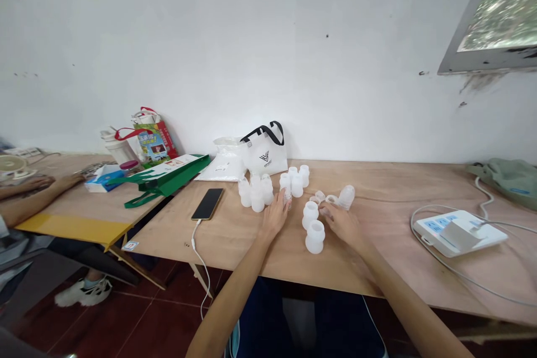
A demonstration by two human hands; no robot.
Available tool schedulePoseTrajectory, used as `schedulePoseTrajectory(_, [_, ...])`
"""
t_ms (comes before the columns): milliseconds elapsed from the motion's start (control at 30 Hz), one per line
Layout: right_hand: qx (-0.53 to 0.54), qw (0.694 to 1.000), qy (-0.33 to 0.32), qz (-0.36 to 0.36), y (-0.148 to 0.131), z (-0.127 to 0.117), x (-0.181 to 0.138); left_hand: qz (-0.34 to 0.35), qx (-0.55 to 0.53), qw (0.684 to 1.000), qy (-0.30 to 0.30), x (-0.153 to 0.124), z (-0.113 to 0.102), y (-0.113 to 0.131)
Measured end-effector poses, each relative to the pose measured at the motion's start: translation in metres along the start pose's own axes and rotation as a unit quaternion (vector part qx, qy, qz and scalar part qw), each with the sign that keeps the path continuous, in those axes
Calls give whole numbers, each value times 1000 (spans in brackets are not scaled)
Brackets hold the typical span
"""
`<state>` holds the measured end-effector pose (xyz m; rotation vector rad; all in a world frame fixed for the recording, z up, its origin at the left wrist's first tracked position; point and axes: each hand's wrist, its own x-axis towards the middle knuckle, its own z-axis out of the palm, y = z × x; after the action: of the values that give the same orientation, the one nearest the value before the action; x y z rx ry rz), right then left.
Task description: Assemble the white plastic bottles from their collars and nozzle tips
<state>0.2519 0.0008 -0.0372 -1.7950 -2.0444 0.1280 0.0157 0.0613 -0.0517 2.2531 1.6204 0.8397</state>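
My left hand (274, 215) is closed around a small clear plastic piece (287, 194) above the table. My right hand (340, 222) has its fingers curled beside a pale ring (332, 199); whatever is between the fingertips is hidden. Just left of it, a translucent white waisted cup (315, 236) stands in front of a second such cup (310, 211). A clear domed piece (346, 197) leans behind my right hand. Beyond my left hand are a cluster of translucent bottle-like pieces (257, 194) and another group of white cups (296, 183).
A black phone (208, 204) on a cable lies left. Behind are a white bag (266, 154) and a plastic packet (226, 161). At right sit a power strip (459, 233) with trailing cord and a green cloth item (507, 179). Another person's arm (37, 201) rests on the left table.
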Motion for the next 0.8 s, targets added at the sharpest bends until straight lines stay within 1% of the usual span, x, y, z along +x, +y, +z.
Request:
schedulePoseTrajectory(67, [33, 998, 43, 13, 0, -12, -6, -7, -16, 1000, 1, -1, -3, 2])
schedulePoseTrajectory(133, [79, 991, 108, 27, -3, -27, -12, -21, -42, 999, 8, -5, -8, 6])
schedulePoseTrajectory(167, [113, 982, 149, 28, -6, -36, -14, -28, -56, 998, 19, -8, -10, 9])
schedulePoseTrajectory(200, [145, 972, 186, 19, -11, -45, -17, -33, -70, 996, 35, -12, -12, 11])
schedulePoseTrajectory(233, [168, 963, 209, -7, -17, -54, -19, -35, -87, 994, 55, -17, -14, 14])
schedulePoseTrajectory(267, [183, 959, 212, -44, -25, -63, -20, -33, -106, 991, 76, -23, -15, 17])
schedulePoseTrajectory(333, [189, 959, 179, -114, -42, -76, -22, -23, -158, 982, 103, -36, -17, 21])
schedulePoseTrajectory(400, [155, 963, 133, -178, -60, -82, -21, -16, -223, 970, 95, -49, -19, 25])
schedulePoseTrajectory(500, [47, 955, 75, -283, -81, -78, -13, 0, -325, 945, 34, -62, -25, 28])
schedulePoseTrajectory(567, [-12, 945, 29, -325, -89, -69, -5, 11, -372, 928, -24, -65, -29, 30])
schedulePoseTrajectory(633, [-38, 939, -2, -341, -92, -60, 2, 17, -407, 911, -65, -64, -31, 29])
schedulePoseTrajectory(667, [-42, 939, -6, -342, -92, -56, 4, 20, -423, 903, -71, -63, -30, 28])
schedulePoseTrajectory(733, [-45, 940, 8, -337, -91, -52, 5, 20, -445, 893, -59, -59, -26, 23])
schedulePoseTrajectory(800, [-44, 945, 41, -323, -90, -52, 0, 11, -435, 899, -38, -57, -19, 16])
